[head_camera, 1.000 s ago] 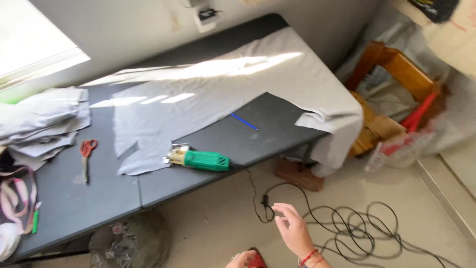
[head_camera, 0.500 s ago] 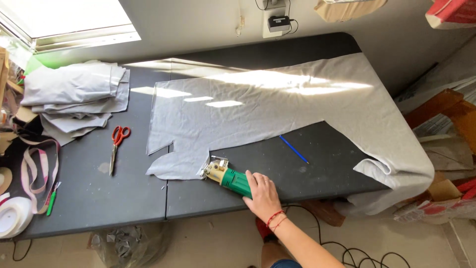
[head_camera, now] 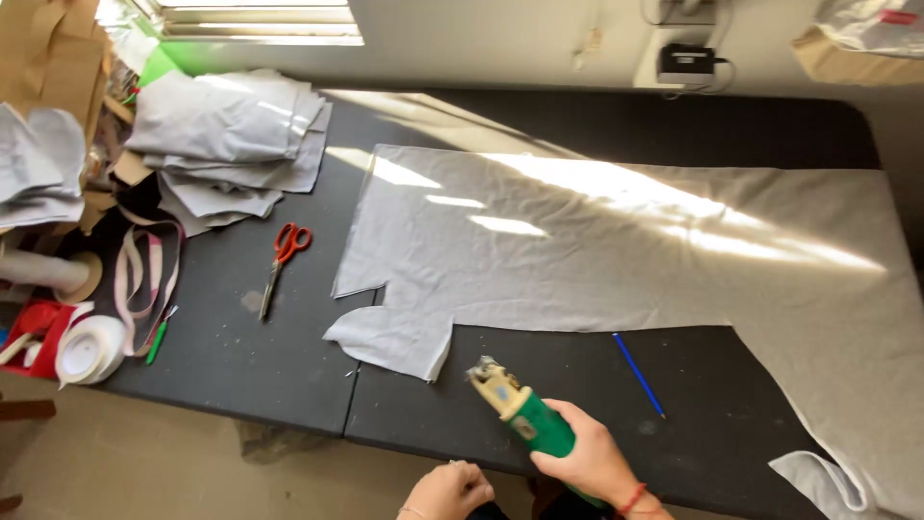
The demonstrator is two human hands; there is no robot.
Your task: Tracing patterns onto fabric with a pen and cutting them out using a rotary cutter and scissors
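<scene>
My right hand grips the green handle of an electric fabric cutter, its metal head pointing up-left toward the cut edge of a large grey fabric sheet spread over the black table. My left hand hovers at the table's near edge with fingers curled, and I cannot tell whether it holds anything. A blue pen lies on the table just right of the cutter.
Red-handled scissors lie left of the fabric. A stack of cut grey pieces sits at the back left. Tape rolls, webbing strap and a green marker crowd the left end. A wall socket box is behind.
My view has moved closer over the table. My right hand, which was reaching to the cutter, now grips it and has lifted its head off the fabric edge. My left hand has come into view.
</scene>
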